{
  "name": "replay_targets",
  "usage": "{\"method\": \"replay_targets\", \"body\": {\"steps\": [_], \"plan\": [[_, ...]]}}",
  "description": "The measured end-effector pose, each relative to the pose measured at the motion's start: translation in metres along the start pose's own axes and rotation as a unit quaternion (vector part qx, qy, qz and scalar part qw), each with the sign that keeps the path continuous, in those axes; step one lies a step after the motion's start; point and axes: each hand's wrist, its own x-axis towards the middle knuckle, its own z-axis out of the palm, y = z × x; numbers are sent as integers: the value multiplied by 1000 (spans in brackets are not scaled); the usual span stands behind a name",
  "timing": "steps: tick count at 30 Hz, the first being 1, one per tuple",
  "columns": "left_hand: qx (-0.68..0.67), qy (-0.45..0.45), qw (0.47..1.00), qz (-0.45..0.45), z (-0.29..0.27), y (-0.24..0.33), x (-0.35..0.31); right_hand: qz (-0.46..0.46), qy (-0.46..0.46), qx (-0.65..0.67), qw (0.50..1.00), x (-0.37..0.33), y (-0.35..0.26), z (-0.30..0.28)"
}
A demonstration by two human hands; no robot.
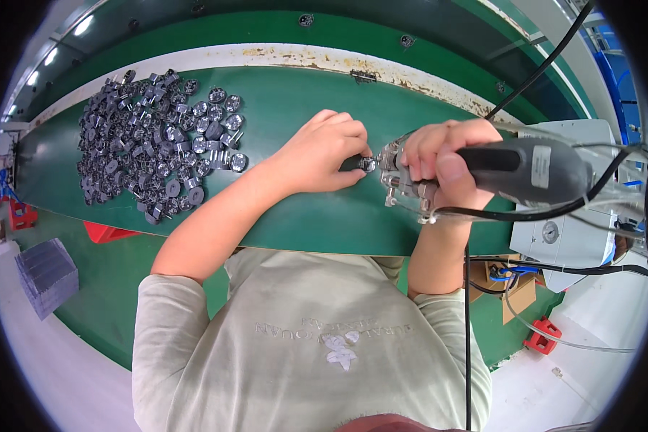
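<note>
My left hand (322, 153) is closed around a small black round part (351, 164), its shiny end facing right. Gripped in my right hand (445, 160) is a black powered screwdriver (565, 173) with a metal screw-feeding head. The screwdriver lies nearly level, and its tip meets or almost meets the shiny end of the part; I cannot tell whether they touch. On the green bench to the left, a large heap of similar black parts (147, 137) is spread out, some with clear faces and metal prongs.
A white machine with a gauge (551, 230) stands at the right end of the green bench (288, 227). Black cables (547, 214) and clear tubes run from the screwdriver. Beyond the worn white rail (266, 54) lies a green belt. Red stools (543, 335) stand below.
</note>
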Motion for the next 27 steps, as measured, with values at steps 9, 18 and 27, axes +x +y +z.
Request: {"method": "replay_targets", "body": {"steps": [9,18,27], "plan": [[-22,-5,1000,-3,-2,-4,-2,-72,-7,92,993,-3,-35,-4],[-30,-17,999,-17,-3,-4,-2,-42,-37,69,996,-9,-12,-3],[-26,-13,1000,-12,-3,-5,-2,-41,44,93,994,-10,-10,11]]}}
